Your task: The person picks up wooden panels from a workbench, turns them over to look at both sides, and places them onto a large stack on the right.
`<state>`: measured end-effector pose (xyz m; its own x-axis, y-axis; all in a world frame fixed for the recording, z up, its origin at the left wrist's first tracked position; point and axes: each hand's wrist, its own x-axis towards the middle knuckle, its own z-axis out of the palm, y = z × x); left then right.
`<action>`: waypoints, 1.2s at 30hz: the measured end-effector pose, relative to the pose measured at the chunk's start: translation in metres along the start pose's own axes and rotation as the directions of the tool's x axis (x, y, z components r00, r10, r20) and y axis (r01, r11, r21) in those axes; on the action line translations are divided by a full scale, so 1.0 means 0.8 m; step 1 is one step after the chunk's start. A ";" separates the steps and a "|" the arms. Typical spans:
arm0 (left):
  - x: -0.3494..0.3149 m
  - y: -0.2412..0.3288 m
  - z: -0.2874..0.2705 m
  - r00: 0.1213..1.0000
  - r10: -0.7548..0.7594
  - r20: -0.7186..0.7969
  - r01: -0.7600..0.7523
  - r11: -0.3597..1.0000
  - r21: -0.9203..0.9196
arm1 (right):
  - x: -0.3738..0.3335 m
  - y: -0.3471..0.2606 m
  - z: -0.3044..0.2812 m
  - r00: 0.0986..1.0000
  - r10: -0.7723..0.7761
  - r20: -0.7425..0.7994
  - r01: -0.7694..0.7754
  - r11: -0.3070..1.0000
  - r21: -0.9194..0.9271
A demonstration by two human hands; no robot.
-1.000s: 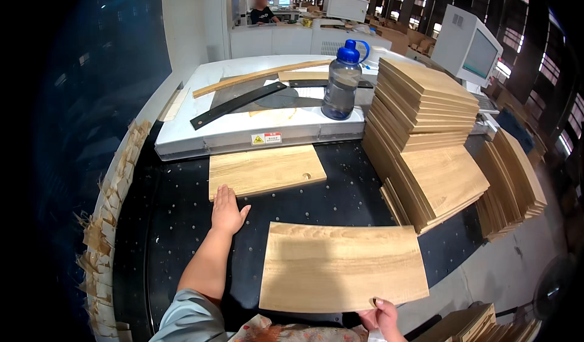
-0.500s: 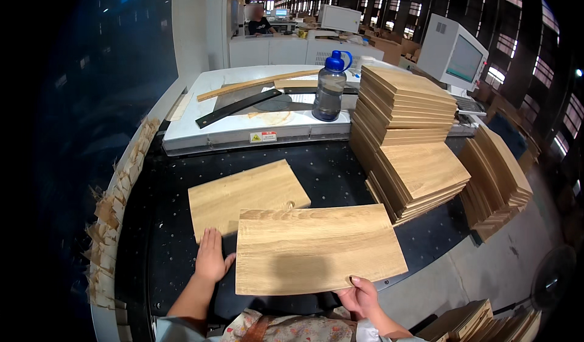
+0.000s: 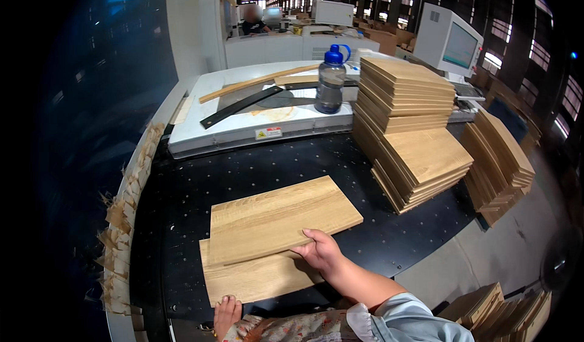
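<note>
Two wood-grain boards lie one partly over the other in front of me. The upper wooden board (image 3: 280, 217) is gripped at its near edge by my right hand (image 3: 319, 252), thumb on top and the other fingers underneath. Beneath it, the lower wooden board (image 3: 261, 280) sticks out toward me on the black table (image 3: 274, 159). My left hand (image 3: 227, 314) is at the lower board's near left corner, its fingers close together and curled over the edge. The left thumb is hidden.
A tall stack of boards (image 3: 420, 153) stands on the right, with another stack (image 3: 496, 159) beyond it. On the white machine top (image 3: 194, 123) are a blue-capped bottle (image 3: 330, 83) and a black bar (image 3: 240, 108). A monitor (image 3: 456, 44) stands back right; a person (image 3: 252, 22) sits far off.
My right hand has carried its board forward and left, over the other board. The lower board has come nearer to me, and my left hand has drawn back to its near corner.
</note>
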<state>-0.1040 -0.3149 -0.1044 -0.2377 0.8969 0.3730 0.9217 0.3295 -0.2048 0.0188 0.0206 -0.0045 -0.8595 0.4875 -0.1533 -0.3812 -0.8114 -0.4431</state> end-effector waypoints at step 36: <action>0.347 0.007 -0.031 0.977 -0.212 -0.024 0.153 0.775 -0.613 | 0.063 -0.136 -0.132 0.814 -0.557 0.168 0.290 0.138 -0.947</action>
<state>-0.1571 -0.0714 0.0202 -0.4199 0.7994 0.4296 0.8660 0.2114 0.4531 0.0530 0.1673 -0.0574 -0.5443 0.7942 0.2702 0.0209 0.3349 -0.9420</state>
